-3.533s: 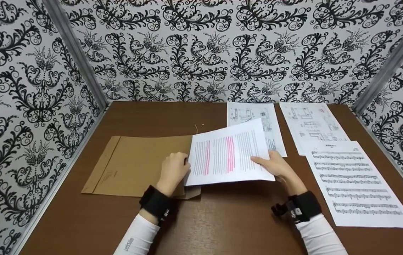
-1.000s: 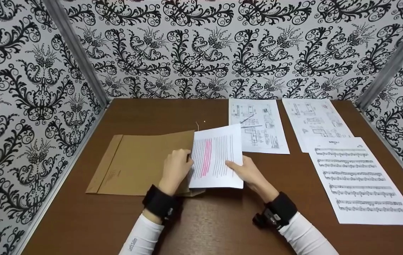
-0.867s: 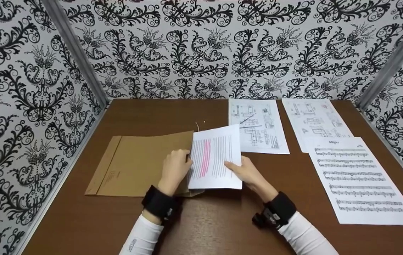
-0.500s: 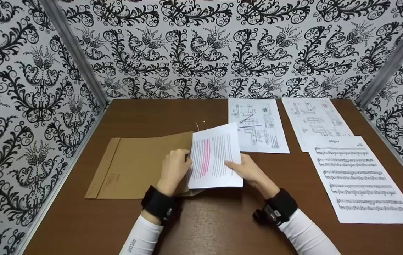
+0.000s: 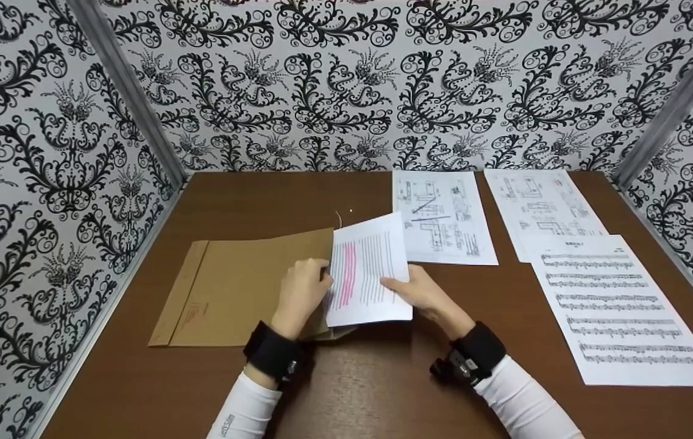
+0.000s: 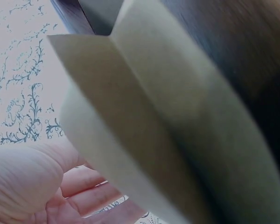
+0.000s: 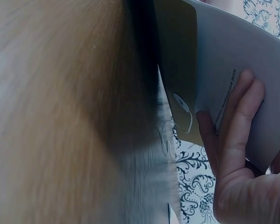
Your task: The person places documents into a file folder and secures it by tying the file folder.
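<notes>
A brown paper envelope (image 5: 242,274) lies on the table at the left, its mouth toward the right. My left hand (image 5: 302,291) grips the edge of that mouth, thumb on the right side; the left wrist view shows the brown paper (image 6: 177,88) spread apart beside the palm. Printed sheets with pink highlighting (image 5: 367,268) sit partly in the envelope, their right part sticking out, slightly raised. My right hand (image 5: 422,294) pinches their right edge, thumb on top and fingers underneath. A white disc with string (image 7: 181,101) is on the envelope's flap in the right wrist view.
Two sheets of technical drawings, one nearer the middle (image 5: 450,244) and one farther right (image 5: 544,201), lie at the back. A music score sheet (image 5: 620,311) overlaps the right one. Patterned panels (image 5: 346,85) enclose the table (image 5: 358,390) at the back and sides.
Over the 3.5 seconds, my right hand has moved left and the highlighted sheets have slid deeper into the envelope. In the last second they shift only slightly; my left hand keeps its grip.
</notes>
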Tool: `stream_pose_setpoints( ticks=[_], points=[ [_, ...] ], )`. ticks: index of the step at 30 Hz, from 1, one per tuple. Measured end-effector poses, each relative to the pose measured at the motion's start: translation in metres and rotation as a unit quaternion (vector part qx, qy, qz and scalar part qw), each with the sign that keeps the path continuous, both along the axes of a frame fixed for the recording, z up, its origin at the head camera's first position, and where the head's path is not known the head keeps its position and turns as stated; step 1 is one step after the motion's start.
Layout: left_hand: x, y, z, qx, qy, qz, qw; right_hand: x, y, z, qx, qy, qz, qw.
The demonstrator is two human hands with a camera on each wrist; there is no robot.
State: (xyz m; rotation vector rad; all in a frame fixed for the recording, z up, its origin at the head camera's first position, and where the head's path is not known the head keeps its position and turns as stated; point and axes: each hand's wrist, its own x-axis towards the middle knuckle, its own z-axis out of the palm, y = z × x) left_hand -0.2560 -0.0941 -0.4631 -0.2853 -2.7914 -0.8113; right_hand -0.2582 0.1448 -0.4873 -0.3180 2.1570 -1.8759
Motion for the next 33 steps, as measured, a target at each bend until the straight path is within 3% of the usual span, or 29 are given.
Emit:
stream_pose_setpoints(
  ticks=[18, 20, 28, 33],
  points=[
    [0.003, 0.002, -0.001, 0.009, 0.028, -0.019, 0.9994, -0.01, -0.016, -0.004, -0.007, -0.022, 0.018, 1.0],
    [-0.001, 0.0, -0.007, 0.015, 0.042, -0.024, 0.9987, -0.01, -0.015, -0.004, -0.012, -0.024, 0.023, 0.999],
    [0.001, 0.001, 0.0, 0.019, 0.005, -0.01, 0.9998, -0.009, -0.004, 0.004, -0.024, -0.039, 0.062, 0.997],
    [0.001, 0.001, 0.001, 0.008, 0.002, -0.005, 1.0, -0.011, 0.009, 0.012, -0.028, -0.085, 0.047, 0.995]
  ],
)
